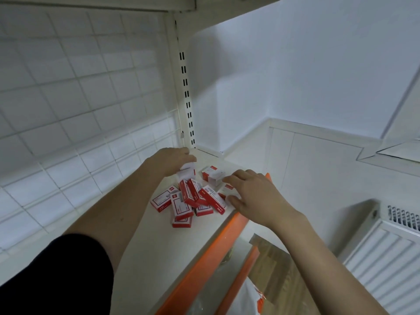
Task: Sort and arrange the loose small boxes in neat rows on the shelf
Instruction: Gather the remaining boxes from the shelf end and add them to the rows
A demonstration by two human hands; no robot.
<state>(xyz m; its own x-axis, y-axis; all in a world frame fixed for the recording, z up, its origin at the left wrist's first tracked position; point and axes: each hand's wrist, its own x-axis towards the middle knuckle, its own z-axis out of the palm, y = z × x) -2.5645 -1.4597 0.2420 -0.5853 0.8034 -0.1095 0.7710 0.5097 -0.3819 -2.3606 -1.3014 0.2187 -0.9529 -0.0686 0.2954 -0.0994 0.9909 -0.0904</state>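
Fingers of the left hand (173, 161) curl downward over a small white-and-red box (187, 170) near the rear corner of the shelf (145, 253), gripping its top; the knuckles face the camera, so the fingertips themselves are hidden. The left forearm runs diagonally from a black sleeve (56, 276) at lower left up to the wrist.

Fingers of the right hand (254, 196) are spread and nearly straight, holding nothing; the index fingertip touches a box lying flat (212, 175), and the thumb lies beside the box (213, 198) closest to the shelf's front edge. The palm faces down, and the right forearm enters from lower right, crossing the orange front edge strip (204, 260).

Between the two hands, a loose pile of boxes (184, 201) lies on the white shelf close to its front edge. Long axes point in differing directions: two red-sided boxes stand tilted on edge in the middle, while the flat ones at left show white faces with red borders, angled toward the rear panel. One box overhangs another at the pile's near side.

A wire-grid rear panel (68, 110) and slotted upright (186, 87) border the shelf; a radiator (386, 253) stands at lower right.
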